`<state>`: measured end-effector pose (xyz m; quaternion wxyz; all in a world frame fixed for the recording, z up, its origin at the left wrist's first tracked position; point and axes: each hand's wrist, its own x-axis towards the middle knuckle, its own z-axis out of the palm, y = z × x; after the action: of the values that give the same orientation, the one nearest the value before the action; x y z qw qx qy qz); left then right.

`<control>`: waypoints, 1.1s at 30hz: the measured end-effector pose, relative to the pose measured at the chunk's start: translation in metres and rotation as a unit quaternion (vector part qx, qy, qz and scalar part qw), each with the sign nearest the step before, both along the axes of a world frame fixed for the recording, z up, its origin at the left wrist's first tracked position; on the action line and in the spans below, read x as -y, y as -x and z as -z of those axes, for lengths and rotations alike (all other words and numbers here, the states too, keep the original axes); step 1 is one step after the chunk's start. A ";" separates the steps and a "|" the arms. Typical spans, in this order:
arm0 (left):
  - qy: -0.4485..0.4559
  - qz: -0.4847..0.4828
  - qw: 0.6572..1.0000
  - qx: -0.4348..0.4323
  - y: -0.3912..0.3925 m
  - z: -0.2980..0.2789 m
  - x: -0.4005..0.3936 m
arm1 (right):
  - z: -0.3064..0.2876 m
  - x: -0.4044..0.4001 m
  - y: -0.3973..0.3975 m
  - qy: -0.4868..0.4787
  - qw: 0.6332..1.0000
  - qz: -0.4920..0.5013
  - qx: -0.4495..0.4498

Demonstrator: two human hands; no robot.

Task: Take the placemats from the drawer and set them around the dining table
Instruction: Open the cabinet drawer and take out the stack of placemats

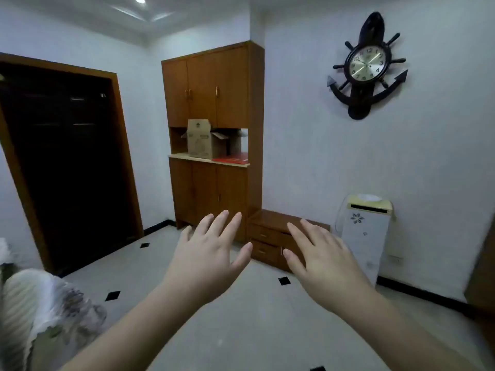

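My left hand (211,253) and my right hand (324,259) are stretched out in front of me, palms down, fingers straight and spread, holding nothing. Beyond them, against the far wall, stands a low wooden drawer unit (270,231) with two drawers, both closed. My hands are well short of it, in the air above the floor. No placemats and no dining table are in view.
A tall wooden cabinet (214,103) stands left of the drawer unit, with a cardboard box (201,140) in its niche. A dark doorway (67,162) is at left. A white water dispenser (367,231) stands at right. A cloth-covered object (40,311) sits at lower left. An anchor-shaped clock (368,64) hangs on the wall.
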<state>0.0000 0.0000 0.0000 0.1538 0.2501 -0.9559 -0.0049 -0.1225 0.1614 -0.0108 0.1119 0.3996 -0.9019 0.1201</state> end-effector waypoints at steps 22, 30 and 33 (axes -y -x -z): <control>0.022 0.003 1.000 0.015 0.288 0.083 0.092 | 0.082 0.089 0.287 -0.037 0.999 0.000 0.016; 0.010 0.001 0.999 0.036 0.375 0.117 0.165 | 0.109 0.169 0.365 -0.031 0.999 0.000 0.042; 0.008 0.008 1.000 0.028 0.406 0.124 0.212 | 0.113 0.219 0.395 -0.029 0.999 -0.007 0.044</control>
<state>-0.4062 -0.2120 -0.1241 0.1290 0.2415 -0.9617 0.0087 -0.5176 -0.0572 -0.1235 0.0593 0.4033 -0.9062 0.1121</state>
